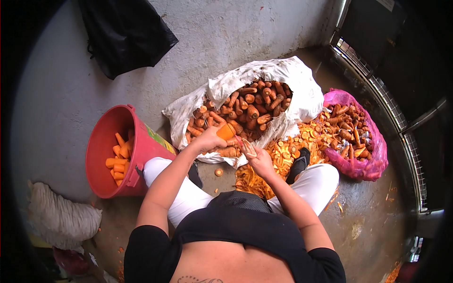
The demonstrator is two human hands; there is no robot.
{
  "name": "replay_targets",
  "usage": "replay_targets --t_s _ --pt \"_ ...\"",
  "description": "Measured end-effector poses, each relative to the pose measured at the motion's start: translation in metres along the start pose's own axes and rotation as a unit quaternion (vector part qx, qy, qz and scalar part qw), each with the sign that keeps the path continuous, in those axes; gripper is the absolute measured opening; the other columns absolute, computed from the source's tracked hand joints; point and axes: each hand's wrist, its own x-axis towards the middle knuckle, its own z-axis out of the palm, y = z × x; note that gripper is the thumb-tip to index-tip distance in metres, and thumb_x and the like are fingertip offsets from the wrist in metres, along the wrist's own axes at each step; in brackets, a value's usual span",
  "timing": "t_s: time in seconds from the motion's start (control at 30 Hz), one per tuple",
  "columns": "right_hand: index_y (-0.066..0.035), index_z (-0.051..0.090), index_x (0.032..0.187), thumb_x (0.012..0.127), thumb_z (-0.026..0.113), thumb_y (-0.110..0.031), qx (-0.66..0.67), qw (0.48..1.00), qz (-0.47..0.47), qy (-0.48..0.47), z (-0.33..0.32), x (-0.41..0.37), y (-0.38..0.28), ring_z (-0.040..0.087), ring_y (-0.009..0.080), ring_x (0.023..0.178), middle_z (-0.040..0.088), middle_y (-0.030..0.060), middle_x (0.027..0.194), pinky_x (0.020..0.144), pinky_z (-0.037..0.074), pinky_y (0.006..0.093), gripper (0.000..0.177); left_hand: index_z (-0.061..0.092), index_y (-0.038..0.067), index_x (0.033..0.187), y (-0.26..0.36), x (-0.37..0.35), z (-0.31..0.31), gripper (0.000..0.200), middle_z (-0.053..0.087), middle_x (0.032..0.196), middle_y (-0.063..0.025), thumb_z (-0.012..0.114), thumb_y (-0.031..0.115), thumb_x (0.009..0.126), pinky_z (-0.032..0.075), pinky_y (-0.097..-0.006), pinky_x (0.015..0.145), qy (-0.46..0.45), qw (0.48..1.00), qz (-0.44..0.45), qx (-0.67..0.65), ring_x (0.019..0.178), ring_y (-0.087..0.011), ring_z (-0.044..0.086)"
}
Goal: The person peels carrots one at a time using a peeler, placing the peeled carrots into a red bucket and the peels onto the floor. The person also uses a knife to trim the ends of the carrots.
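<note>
A peeled orange carrot (226, 132) is in my left hand (210, 140), its fingers wrapped round it. Close beside it, my right hand (260, 162) is closed round a small peeler-like tool (247, 147), only partly visible. Both hands are over the front edge of a torn white sack (302, 89) full of unpeeled carrots (253, 112). Orange peelings and cut ends (278, 160) lie in a heap on the floor beyond my right hand.
At the left stands a red bucket (153, 144) holding peeled carrots (119, 162). A pink sack (375, 162) of carrots is at the right. A pale sack (63, 214) lies lower left; a black bag (125, 35) hangs on the wall.
</note>
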Motion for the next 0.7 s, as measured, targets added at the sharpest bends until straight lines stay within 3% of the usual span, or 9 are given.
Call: replay_targets --t_s 0.1,0.2,0.27,0.33,0.4,0.43,0.53,0.67,0.7 --pt "-0.001 0.064 0.095 0.087 0.055 -0.035 -0.047 0.997 0.044 -0.035 -0.001 0.003 0.005 0.062 0.0342 0.069 0.062 0.0190 0.072 0.064 0.047 0.0395 0.036 0.058 0.000 0.087 0.012 -0.013 0.007 0.025 0.050 0.057 -0.0011 0.061 0.003 0.062 0.029 -0.0226 0.034 -0.157 0.980 0.003 -0.125 0.037 -0.0062 0.041" --pt "-0.001 0.065 0.096 0.086 0.055 -0.034 -0.064 0.996 0.025 0.060 0.009 0.004 0.021 0.062 0.0359 0.072 0.063 0.0193 0.073 0.065 0.047 0.0396 0.036 0.054 0.002 0.080 0.024 -0.011 0.018 0.018 0.047 0.051 -0.0011 0.059 0.006 0.063 0.027 -0.0218 0.031 -0.149 0.973 0.047 -0.171 0.034 -0.0060 0.039" --pt "-0.002 0.062 0.089 0.090 0.053 -0.040 0.031 0.985 0.090 0.142 0.000 0.013 0.045 0.058 0.0240 0.060 0.059 0.0127 0.066 0.056 0.045 0.0384 0.039 0.051 0.005 0.076 0.006 -0.004 0.005 0.014 0.047 0.054 -0.0011 0.059 0.004 0.064 0.028 -0.0213 0.032 -0.167 0.949 0.099 -0.247 0.035 -0.0060 0.038" --pt "-0.008 0.063 0.083 0.090 0.053 -0.047 0.212 0.940 0.256 0.077 -0.023 0.023 0.059 0.056 0.0202 0.058 0.059 0.0081 0.066 0.052 0.042 0.0351 0.042 0.051 0.005 0.077 -0.009 -0.013 -0.003 0.017 0.047 0.057 -0.0004 0.062 0.003 0.064 0.030 -0.0213 0.034 -0.179 0.931 0.106 -0.300 0.036 -0.0063 0.038" --pt "-0.013 0.057 0.078 0.091 0.051 -0.052 0.461 0.818 0.344 0.008 -0.040 0.023 0.067 0.046 0.0122 0.049 0.051 0.0000 0.061 0.041 0.034 0.0288 0.042 0.051 0.005 0.080 -0.011 -0.021 -0.009 0.022 0.046 0.057 0.0007 0.067 0.003 0.065 0.035 -0.0209 0.040 -0.207 0.916 0.118 -0.323 0.041 -0.0065 0.040" --pt "-0.015 0.051 0.079 0.091 0.052 -0.050 0.468 0.817 0.336 0.005 -0.042 0.020 0.064 0.038 0.0073 0.047 0.047 -0.0044 0.062 0.036 0.024 0.0245 0.037 0.052 0.004 0.084 -0.017 -0.020 -0.011 0.021 0.046 0.057 0.0005 0.068 0.012 0.072 0.035 -0.0210 0.040 -0.224 0.905 0.153 -0.329 0.041 -0.0066 0.041" --pt "-0.015 0.050 0.080 0.091 0.053 -0.048 0.502 0.814 0.285 -0.059 -0.044 0.017 0.046 0.040 0.0077 0.047 0.050 -0.0043 0.066 0.035 0.024 0.0236 0.035 0.054 0.002 0.094 -0.017 -0.019 -0.004 0.040 0.047 0.058 -0.0009 0.060 0.041 0.086 0.037 -0.0217 0.042 -0.252 0.867 0.181 -0.390 0.043 -0.0078 0.043" --pt "-0.015 0.042 0.119 0.091 0.056 -0.043 0.485 0.813 0.311 -0.081 -0.037 0.020 0.045 0.040 0.0073 0.048 0.052 -0.0020 0.068 0.036 0.026 0.0222 0.042 0.056 0.002 0.101 -0.019 -0.009 0.008 0.069 0.052 0.062 -0.0043 0.040 0.068 0.088 0.042 -0.0230 0.047 -0.163 0.886 0.134 -0.413 0.050 -0.0108 0.049" --pt "-0.015 0.021 0.139 0.089 0.060 -0.040 0.487 0.821 0.295 -0.049 -0.038 0.019 0.035 0.042 0.0066 0.050 0.052 -0.0008 0.069 0.037 0.029 0.0221 0.068 0.057 0.005 0.100 -0.019 -0.008 0.010 0.060 0.056 0.068 -0.0064 0.049 0.064 0.087 0.045 -0.0239 0.051 -0.125 0.882 0.130 -0.435 0.055 -0.0126 0.054"
